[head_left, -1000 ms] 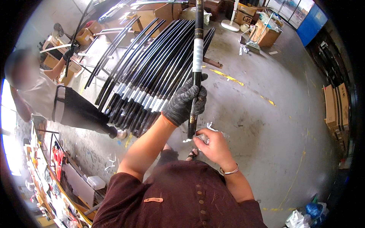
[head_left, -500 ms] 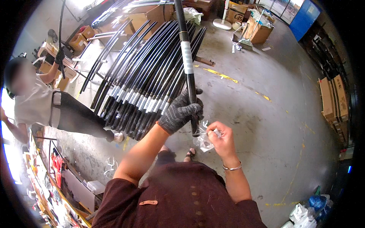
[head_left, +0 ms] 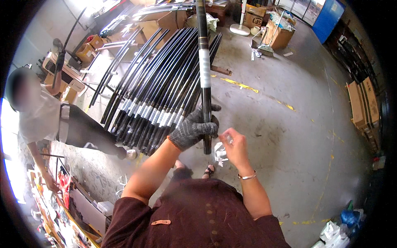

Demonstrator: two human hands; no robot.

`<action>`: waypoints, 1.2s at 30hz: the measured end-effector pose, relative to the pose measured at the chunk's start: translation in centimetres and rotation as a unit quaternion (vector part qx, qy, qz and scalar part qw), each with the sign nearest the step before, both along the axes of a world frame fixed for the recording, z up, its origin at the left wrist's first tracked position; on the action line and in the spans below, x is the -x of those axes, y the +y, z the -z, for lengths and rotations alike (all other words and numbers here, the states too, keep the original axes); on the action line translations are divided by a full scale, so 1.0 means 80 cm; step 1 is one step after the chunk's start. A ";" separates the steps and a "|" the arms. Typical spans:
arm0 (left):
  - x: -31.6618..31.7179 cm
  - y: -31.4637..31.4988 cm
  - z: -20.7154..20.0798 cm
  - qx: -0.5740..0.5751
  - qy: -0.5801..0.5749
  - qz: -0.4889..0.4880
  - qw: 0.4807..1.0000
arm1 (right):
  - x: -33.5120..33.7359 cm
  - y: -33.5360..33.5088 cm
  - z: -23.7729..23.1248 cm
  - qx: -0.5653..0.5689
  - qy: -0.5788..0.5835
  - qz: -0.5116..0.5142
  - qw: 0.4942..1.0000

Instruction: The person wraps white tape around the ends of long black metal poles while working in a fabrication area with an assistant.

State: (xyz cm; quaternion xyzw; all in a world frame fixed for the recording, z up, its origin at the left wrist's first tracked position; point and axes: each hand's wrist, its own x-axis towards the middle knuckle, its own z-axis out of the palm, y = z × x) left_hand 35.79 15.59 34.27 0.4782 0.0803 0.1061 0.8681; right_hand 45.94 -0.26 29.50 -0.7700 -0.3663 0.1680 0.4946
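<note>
My gloved left hand (head_left: 194, 128) is closed around the lower part of a long black pole (head_left: 207, 97) with a white band, held upright in front of me. The pole's lower end shows below the glove. To the right of that end, my bare right hand (head_left: 235, 146) has its thumb and forefinger pinched together. Crumpled clear-and-white plastic film (head_left: 221, 153) hangs beside its fingers and seems held by them. Many similar black poles (head_left: 161, 87) with white bands lie side by side just beyond my left hand.
On the left, a co-worker (head_left: 43, 111) in a pale shirt holds a thin dark rod (head_left: 68, 39) in a gloved hand. A cluttered bench (head_left: 66, 202) stands at lower left. Cardboard boxes (head_left: 364, 103) stand at right; white bags (head_left: 331, 233) lie at lower right.
The pole has swung more upright and its lower end sits slightly lower. My right hand has moved a little left and up, with the film now hanging below its fingertips. The co-worker's arms shifted.
</note>
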 end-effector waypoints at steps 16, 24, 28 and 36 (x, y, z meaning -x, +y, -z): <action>0.042 0.063 -0.055 -0.078 0.077 -0.071 0.991 | -0.187 -0.180 0.290 0.148 -0.003 0.273 0.951; 0.042 0.050 -0.030 -0.090 0.052 -0.104 0.989 | -0.122 -0.082 0.133 -0.069 0.266 0.141 0.951; 0.023 0.033 -0.021 0.001 -0.010 -0.017 1.000 | -0.069 -0.005 0.008 -0.114 0.258 0.000 0.959; 0.019 0.011 0.000 0.190 -0.011 0.027 0.981 | -0.013 0.051 -0.113 -0.106 0.078 -0.171 0.976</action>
